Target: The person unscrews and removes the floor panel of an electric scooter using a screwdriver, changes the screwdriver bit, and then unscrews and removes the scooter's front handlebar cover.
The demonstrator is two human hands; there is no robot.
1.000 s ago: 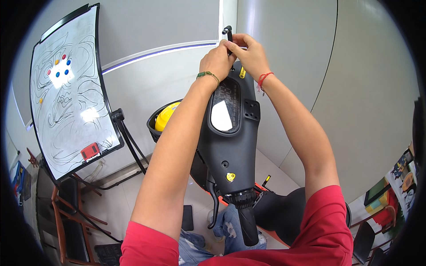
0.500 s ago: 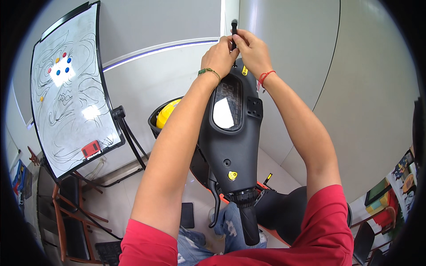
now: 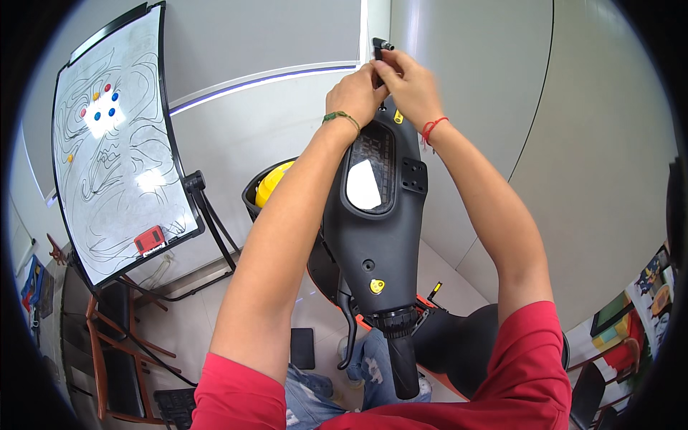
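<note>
In front of me is a black scooter handlebar cover (image 3: pixel 373 251) with an oval display (image 3: pixel 370 172). At its far end, a slim black tool (image 3: pixel 378 50) stands above the cover. A short metal piece sticks out sideways from its top; its exact kind is unclear. My left hand (image 3: pixel 354 94) closes around the tool's lower part, close to the cover. Slightly blurred, my right hand (image 3: pixel 412 86) grips it higher up with thumb and fingers. Between and below the hands, a thin shaft reaches toward the cover; its tip is hard to see.
A black grip (image 3: pixel 403 365) and brake lever (image 3: pixel 349 330) point toward me. A yellow helmet-like object (image 3: pixel 272 183) sits in a black basket (image 3: pixel 249 193) beyond my left forearm. The whiteboard (image 3: pixel 115 158) on its stand is left, chairs (image 3: pixel 118 358) below it, and a wall (image 3: pixel 480 86) right.
The tool's top has turned, and its metal end now points right. My right hand has shifted a little with it. My left hand stays nearly in place.
</note>
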